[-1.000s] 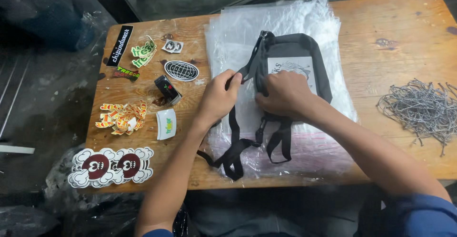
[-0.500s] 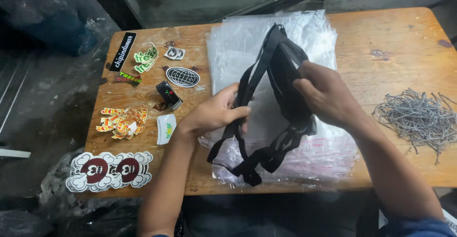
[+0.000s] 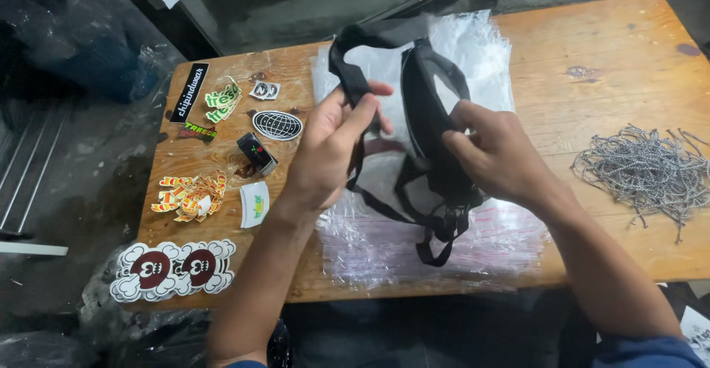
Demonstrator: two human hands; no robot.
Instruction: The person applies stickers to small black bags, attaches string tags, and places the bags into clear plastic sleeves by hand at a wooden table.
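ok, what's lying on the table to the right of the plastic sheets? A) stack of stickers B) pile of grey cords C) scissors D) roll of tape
B: a tangled pile of grey cords lies on the wooden table right of the clear plastic sheets; the stickers lie on the left side, and the right hand holds the black bag.

1. Support: a worn wooden table (image 3: 592,42), with dark stains near its far right edge.
2. Centre: a stack of clear plastic bags (image 3: 481,65) lies flat, reaching to the near edge.
3. Right: a loose heap of grey metal ball chains (image 3: 643,172).
4. Left: several piles of stickers, among them a black strip sticker (image 3: 189,92), a black oval globe sticker (image 3: 277,125), an orange and yellow pile (image 3: 191,194) and red-and-white cloud-shaped stickers (image 3: 174,268) at the near left corner.
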